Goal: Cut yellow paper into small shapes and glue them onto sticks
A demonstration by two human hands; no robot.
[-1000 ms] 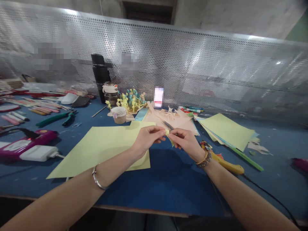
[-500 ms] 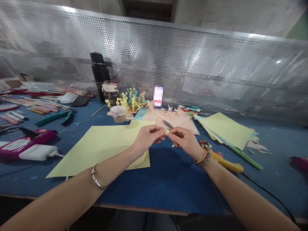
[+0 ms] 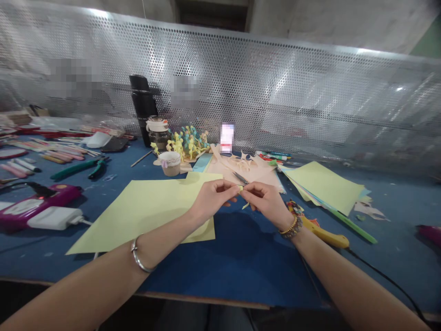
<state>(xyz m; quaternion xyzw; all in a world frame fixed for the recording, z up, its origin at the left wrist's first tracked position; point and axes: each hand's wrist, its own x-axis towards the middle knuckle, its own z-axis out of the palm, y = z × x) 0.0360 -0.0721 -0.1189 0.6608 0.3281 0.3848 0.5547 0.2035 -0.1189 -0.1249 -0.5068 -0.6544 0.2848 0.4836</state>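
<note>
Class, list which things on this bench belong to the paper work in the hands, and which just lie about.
Belonging: left hand, right hand, pinched yellow paper scrap, pale yellow sheet, scissors.
Lying about: green-handled pliers, black flask, marker pens.

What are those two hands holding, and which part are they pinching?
The left hand and right hand pinch a small pale-yellow paper piece near its top with their fingertips; fingers hide most of it.

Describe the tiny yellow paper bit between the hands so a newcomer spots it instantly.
On the blue table, find the large pale yellow sheet. Over its right edge, the left hand and right hand meet, pinching the scrap, far smaller than any sheet.
</note>
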